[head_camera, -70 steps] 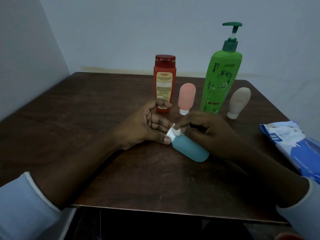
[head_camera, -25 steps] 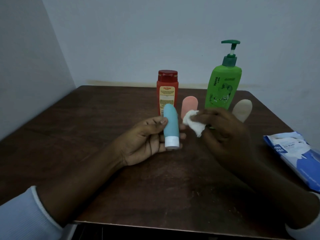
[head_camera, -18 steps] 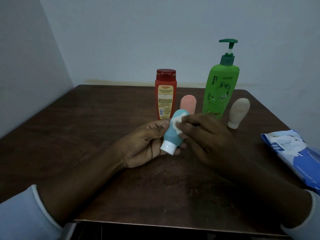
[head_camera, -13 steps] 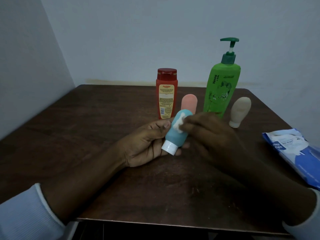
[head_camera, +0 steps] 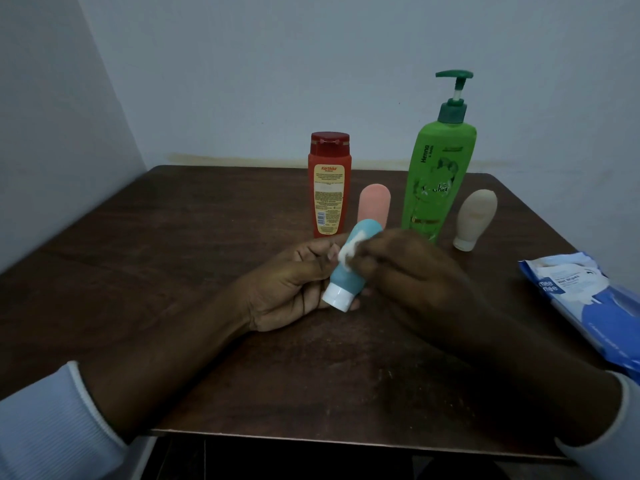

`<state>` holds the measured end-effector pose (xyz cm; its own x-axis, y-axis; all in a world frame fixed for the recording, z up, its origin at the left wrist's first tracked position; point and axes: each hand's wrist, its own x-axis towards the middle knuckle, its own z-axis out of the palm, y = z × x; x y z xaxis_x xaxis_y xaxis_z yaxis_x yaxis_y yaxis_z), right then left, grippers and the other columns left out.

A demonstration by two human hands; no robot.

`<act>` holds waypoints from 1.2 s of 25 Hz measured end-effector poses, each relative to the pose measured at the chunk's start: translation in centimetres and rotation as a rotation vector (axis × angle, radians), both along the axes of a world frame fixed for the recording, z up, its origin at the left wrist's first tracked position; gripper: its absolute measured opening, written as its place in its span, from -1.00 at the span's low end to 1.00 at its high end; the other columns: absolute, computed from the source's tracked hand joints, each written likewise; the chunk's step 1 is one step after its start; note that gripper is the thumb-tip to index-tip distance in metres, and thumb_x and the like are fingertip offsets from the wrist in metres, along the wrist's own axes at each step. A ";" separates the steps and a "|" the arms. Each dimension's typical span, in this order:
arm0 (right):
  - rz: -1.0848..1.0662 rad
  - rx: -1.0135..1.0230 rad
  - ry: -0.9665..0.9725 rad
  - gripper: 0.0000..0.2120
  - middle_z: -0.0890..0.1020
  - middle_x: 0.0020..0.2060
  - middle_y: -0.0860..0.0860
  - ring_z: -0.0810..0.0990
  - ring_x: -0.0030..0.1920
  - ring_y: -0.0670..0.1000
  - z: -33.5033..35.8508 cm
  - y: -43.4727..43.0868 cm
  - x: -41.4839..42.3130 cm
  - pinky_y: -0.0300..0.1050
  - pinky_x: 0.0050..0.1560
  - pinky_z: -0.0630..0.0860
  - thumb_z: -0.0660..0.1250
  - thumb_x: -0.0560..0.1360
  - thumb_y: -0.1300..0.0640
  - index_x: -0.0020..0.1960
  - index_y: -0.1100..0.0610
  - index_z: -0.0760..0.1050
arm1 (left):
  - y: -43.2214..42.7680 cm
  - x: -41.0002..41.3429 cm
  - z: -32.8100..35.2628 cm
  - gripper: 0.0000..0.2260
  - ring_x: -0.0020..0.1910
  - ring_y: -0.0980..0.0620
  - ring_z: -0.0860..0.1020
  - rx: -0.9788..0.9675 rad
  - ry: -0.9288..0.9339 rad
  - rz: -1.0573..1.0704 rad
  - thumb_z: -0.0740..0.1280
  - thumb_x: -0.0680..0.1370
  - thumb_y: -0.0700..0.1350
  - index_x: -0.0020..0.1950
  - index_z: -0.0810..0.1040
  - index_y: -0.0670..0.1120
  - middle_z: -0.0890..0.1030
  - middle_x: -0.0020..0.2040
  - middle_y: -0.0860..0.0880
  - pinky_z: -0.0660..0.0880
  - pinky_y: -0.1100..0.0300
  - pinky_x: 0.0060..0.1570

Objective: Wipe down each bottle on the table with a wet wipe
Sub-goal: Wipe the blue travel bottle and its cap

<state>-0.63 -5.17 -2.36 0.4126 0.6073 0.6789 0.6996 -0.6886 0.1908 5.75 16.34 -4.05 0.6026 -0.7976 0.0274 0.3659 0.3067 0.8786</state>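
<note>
My left hand (head_camera: 287, 289) grips a small teal squeeze bottle (head_camera: 348, 271) with a white cap, held tilted, cap down, above the table's middle. My right hand (head_camera: 415, 271) presses a crumpled white wet wipe (head_camera: 349, 251) against the bottle's upper side. Behind them stand a red bottle (head_camera: 329, 188), a small pink squeeze bottle (head_camera: 374, 206), a tall green pump bottle (head_camera: 438, 174) and a small beige squeeze bottle (head_camera: 474, 218).
A blue and white pack of wet wipes (head_camera: 588, 299) lies at the table's right edge. The dark wooden table (head_camera: 173, 271) sits in a corner, with walls close behind and to the left.
The teal bottle went from lying on the table to being held up, cap down, in my left hand. My right hand brought the wipe onto its side and slid it slightly down.
</note>
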 end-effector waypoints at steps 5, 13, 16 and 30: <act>-0.107 0.173 0.026 -0.74 0.60 0.14 0.23 0.57 0.15 0.17 1.1 -1.2 1.0 0.09 0.13 0.51 0.29 0.58 0.29 0.24 0.33 0.56 | 0.2 0.4 0.1 -0.56 0.24 -0.24 0.63 -0.042 0.009 -0.029 0.31 0.62 -0.12 0.52 0.46 -0.10 0.57 0.37 -0.25 0.63 -0.08 0.19; -0.115 0.104 0.072 -0.74 0.60 0.14 0.20 0.56 0.16 0.11 1.3 -1.4 0.9 0.03 0.13 0.53 0.35 0.55 0.28 0.23 0.30 0.56 | 0.4 0.6 0.3 -0.58 0.32 -0.28 0.59 -0.042 0.021 -0.010 0.24 0.66 -0.18 0.54 0.42 -0.17 0.53 0.41 -0.30 0.58 -0.15 0.28; 0.063 0.020 0.287 -0.73 0.58 0.16 0.03 0.52 0.19 -0.08 0.5 -0.4 -0.8 -0.16 0.19 0.45 0.28 0.62 0.15 0.27 0.20 0.54 | 0.5 0.5 0.2 -0.57 0.38 -0.20 0.54 -0.024 0.035 0.057 0.23 0.66 -0.22 0.55 0.39 -0.20 0.48 0.47 -0.28 0.48 -0.17 0.40; -0.051 0.170 -0.003 -0.78 0.62 0.07 0.21 0.58 0.09 0.12 2.4 0.1 -3.7 -0.10 0.16 0.48 0.40 0.49 0.31 0.12 0.33 0.61 | -0.1 -5.0 6.1 -0.65 0.31 -0.21 0.62 -0.080 0.182 0.413 0.27 0.64 -0.18 0.43 0.48 -0.15 0.66 0.28 -0.26 0.61 -0.17 0.21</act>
<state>-4.31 -5.09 0.04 0.4378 0.4624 0.7711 0.6626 -0.7456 0.0709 0.79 16.28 2.02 0.8705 -0.4889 -0.0567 0.3447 0.5233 0.7793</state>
